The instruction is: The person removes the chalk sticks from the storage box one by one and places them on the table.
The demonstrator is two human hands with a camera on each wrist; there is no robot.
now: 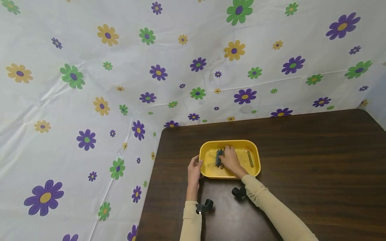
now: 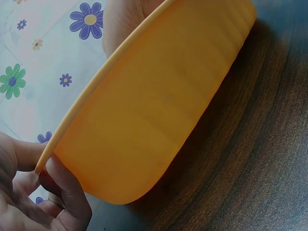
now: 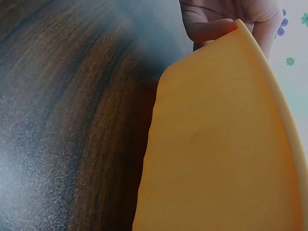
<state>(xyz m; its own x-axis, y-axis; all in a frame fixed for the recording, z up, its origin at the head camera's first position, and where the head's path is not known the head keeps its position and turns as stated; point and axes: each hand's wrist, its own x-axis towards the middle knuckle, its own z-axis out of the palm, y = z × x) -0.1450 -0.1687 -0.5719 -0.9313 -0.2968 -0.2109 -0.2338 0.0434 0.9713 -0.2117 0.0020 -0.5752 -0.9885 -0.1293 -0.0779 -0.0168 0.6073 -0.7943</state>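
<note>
A yellow plastic tub [image 1: 208, 172] stands on the table. My left hand [image 1: 194, 169] grips its left end, thumb on the rim and fingers underneath; the left wrist view shows these fingers [image 2: 72, 197] curled under the lip. Inside the tub, several short dark grey-blue sticks [image 1: 217, 158] lie side by side, left of the middle. My right hand [image 1: 231, 160] reaches over the near wall, its fingers bent down at these sticks. A brownish stick end [image 1: 222, 166] shows below the thumb. I cannot tell whether those fingers pinch a stick. Apart at the right lies an olive-green stick [image 1: 250, 159].
The dark wood table [image 1: 301, 167] carries the tub near its far left part. Behind it and along the left hangs a white sheet [image 1: 126, 73] with purple, green and yellow flowers. The tub's near wall [image 3: 207, 144] rises between the right wrist camera and the sticks.
</note>
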